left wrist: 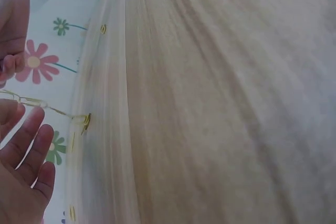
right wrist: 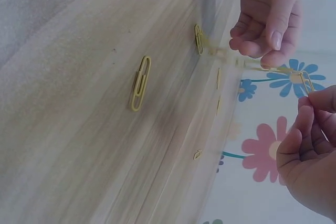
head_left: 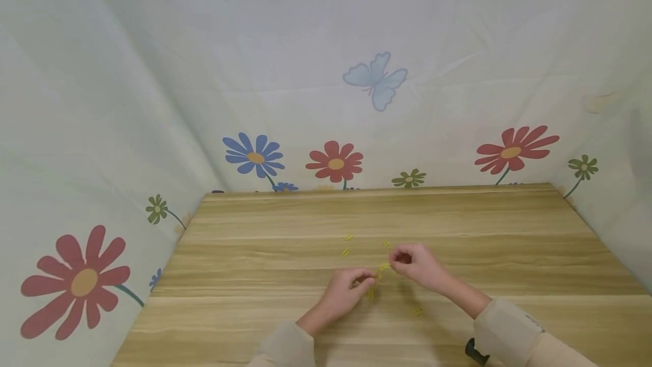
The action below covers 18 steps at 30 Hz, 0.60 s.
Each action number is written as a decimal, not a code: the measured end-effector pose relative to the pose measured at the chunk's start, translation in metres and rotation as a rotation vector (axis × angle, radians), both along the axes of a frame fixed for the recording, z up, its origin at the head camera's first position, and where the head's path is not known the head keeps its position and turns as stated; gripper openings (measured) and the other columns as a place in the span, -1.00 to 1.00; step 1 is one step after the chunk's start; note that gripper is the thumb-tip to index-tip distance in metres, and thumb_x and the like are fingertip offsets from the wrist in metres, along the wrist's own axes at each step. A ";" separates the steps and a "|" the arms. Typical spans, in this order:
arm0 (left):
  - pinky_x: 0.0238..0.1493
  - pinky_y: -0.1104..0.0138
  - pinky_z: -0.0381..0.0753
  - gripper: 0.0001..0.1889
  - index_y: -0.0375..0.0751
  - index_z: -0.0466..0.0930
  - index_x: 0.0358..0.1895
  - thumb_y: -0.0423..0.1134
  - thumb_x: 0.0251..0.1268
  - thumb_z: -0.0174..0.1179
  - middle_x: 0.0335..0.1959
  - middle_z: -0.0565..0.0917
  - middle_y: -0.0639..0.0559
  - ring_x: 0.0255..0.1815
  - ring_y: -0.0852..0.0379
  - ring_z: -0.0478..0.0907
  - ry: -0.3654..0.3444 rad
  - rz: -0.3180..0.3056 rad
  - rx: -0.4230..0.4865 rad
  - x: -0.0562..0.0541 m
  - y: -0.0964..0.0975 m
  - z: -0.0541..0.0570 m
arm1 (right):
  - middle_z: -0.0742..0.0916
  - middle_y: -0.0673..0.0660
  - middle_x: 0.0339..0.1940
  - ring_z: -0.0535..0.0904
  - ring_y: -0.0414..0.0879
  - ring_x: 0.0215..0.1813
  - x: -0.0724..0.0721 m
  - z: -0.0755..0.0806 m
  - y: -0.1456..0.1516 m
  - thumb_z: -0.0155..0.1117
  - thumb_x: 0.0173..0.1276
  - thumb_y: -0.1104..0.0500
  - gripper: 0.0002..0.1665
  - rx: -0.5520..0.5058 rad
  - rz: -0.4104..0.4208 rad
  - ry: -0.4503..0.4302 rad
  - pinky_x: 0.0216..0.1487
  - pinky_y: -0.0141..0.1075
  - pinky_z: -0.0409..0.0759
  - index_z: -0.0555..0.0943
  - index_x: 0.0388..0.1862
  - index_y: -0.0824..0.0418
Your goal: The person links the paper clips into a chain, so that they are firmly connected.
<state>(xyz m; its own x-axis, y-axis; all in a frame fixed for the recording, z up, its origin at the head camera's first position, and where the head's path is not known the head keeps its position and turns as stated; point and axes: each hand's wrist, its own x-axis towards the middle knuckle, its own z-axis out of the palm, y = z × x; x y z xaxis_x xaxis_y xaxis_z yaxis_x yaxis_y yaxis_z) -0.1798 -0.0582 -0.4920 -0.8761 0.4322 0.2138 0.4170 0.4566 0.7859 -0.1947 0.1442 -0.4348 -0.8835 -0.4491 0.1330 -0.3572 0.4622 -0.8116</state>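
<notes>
A chain of linked yellow paper clips [head_left: 384,267] runs between my two hands, above the wooden table. My left hand [head_left: 343,290] pinches the chain between thumb and fingertips, the other fingers loosely bent. From its fingertips more of the chain droops, with a clip [head_left: 370,294] low near the tabletop. To the right and slightly farther away, my right hand [head_left: 420,268] pinches a paper clip [right wrist: 307,81] at the chain's other end. Thumb and forefinger cover part of that clip.
Loose yellow paper clips lie on the wooden table [head_left: 254,276]: two beyond my left hand [head_left: 348,237] [head_left: 346,252], one by my right fingertips [head_left: 386,244], one nearer me [head_left: 417,311]. A flower-printed curtain [head_left: 305,44] borders the table. A black object [head_left: 476,351] sits at my right cuff.
</notes>
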 end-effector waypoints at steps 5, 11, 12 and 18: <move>-0.17 0.45 0.50 -0.74 -0.13 0.56 -0.10 -0.12 0.24 0.02 -0.19 0.66 0.05 -0.19 0.27 0.56 -0.022 0.001 0.000 0.000 0.000 0.001 | 0.63 0.17 -0.49 0.41 -0.33 -0.51 -0.002 0.001 0.001 0.15 0.15 0.34 -0.94 0.005 -0.005 -0.012 -0.52 -0.46 0.45 0.55 -0.43 0.35; -0.10 0.40 0.48 -0.68 -0.08 0.52 -0.04 -0.01 0.24 -0.01 -0.16 0.63 0.12 -0.15 0.29 0.52 -0.043 0.034 0.000 -0.001 0.001 0.007 | 0.64 0.18 -0.51 0.40 -0.34 -0.53 -0.004 0.005 0.001 0.16 0.15 0.34 -0.94 0.005 0.001 0.000 -0.53 -0.47 0.43 0.55 -0.45 0.35; -0.10 0.39 0.47 -0.67 -0.07 0.52 -0.04 0.00 0.24 -0.01 -0.17 0.63 0.13 -0.15 0.30 0.52 -0.038 0.040 0.001 -0.001 0.002 0.009 | 0.63 0.17 -0.51 0.39 -0.33 -0.53 -0.004 0.006 0.001 0.16 0.14 0.34 -0.94 0.006 0.000 0.001 -0.53 -0.46 0.43 0.55 -0.46 0.35; -0.11 0.33 0.47 -0.65 -0.11 0.52 -0.03 0.00 0.25 -0.02 -0.18 0.62 0.13 -0.18 0.31 0.50 0.006 0.048 0.024 -0.002 0.006 0.016 | 0.62 0.07 -0.54 0.39 -0.33 -0.53 -0.005 0.007 0.001 0.17 0.13 0.34 -0.95 0.025 -0.008 0.004 -0.53 -0.46 0.42 0.56 -0.47 0.33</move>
<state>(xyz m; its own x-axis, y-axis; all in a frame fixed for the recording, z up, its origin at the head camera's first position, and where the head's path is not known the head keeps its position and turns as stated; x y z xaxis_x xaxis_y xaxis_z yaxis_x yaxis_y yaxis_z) -0.1819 -0.0526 -0.4758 -0.8943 0.3843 0.2291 0.3999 0.4569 0.7945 -0.2002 0.1450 -0.4273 -0.8863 -0.4456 0.1258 -0.3571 0.4848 -0.7984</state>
